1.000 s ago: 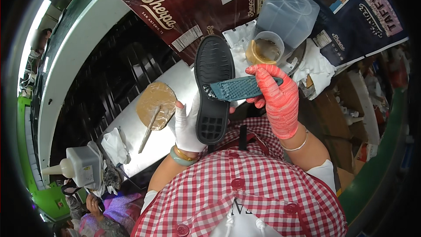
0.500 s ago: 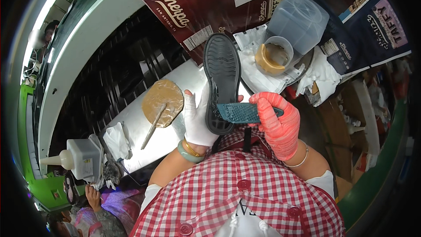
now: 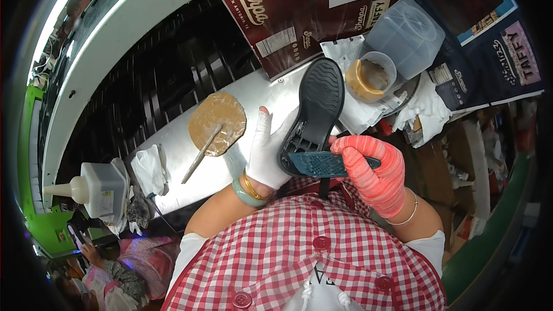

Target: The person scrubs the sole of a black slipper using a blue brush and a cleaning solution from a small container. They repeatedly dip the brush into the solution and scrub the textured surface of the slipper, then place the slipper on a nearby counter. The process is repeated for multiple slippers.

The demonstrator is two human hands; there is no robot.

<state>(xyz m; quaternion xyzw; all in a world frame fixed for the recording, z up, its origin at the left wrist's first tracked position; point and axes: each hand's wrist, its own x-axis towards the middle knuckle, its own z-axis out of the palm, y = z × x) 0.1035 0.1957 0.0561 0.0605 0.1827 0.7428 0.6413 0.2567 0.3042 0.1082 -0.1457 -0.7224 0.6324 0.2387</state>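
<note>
Shoe sole (image 3: 317,112): mid-frame, ridged side showing
Left hand (image 3: 271,150): gripping sole from beneath
Right hand (image 3: 374,171): gripping flat teal tool (image 3: 324,165)
Stroke: apparently rubbing sole's lower end
Next stroke: likely needs steady sole

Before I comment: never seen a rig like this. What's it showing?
No machine here: just a person's two gloved hands. The view comes from the left of two fisheye cameras worn on the head, looking down, so straight edges bend near the rim.

The white-gloved left hand holds a black shoe sole, its thumb standing free. The coral-gloved right hand grips a flat teal textured tool, its end over the sole's lower part.

On the shiny metal table, a thin stick-like tool rests partly on a round brown film-covered disc; a crumpled white cloth lies nearby.
</note>
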